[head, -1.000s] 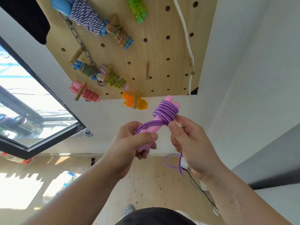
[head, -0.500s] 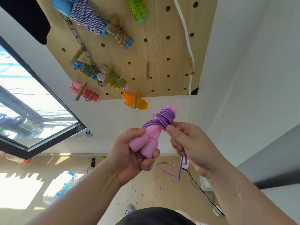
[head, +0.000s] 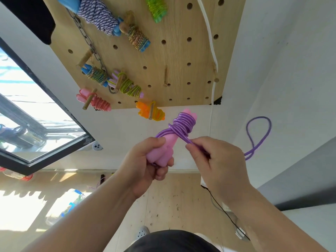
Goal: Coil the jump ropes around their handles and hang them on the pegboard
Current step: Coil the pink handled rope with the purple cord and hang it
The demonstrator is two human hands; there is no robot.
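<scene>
My left hand [head: 145,164] grips the lower ends of two pink handles [head: 163,151] of a jump rope. Purple rope [head: 182,125] is wound in several turns around their upper part. My right hand [head: 216,159] pinches the free purple strand just right of the coil, and the rope's end loop [head: 258,131] swings out to the right. Above, the wooden pegboard [head: 181,57] carries several coiled ropes on pegs, among them an orange one [head: 151,112] and a pink one [head: 94,100].
A bare wooden peg [head: 165,77] and another peg [head: 215,74] stick out of the board's lower right. A white cord [head: 211,48] hangs down the board. A window [head: 36,113] lies at left. A black cable [head: 223,211] runs across the wooden floor.
My right hand pulled the free strand out to the right, so the loop that hung below my hands now swings up at the right. The handles tilted slightly in my left hand.
</scene>
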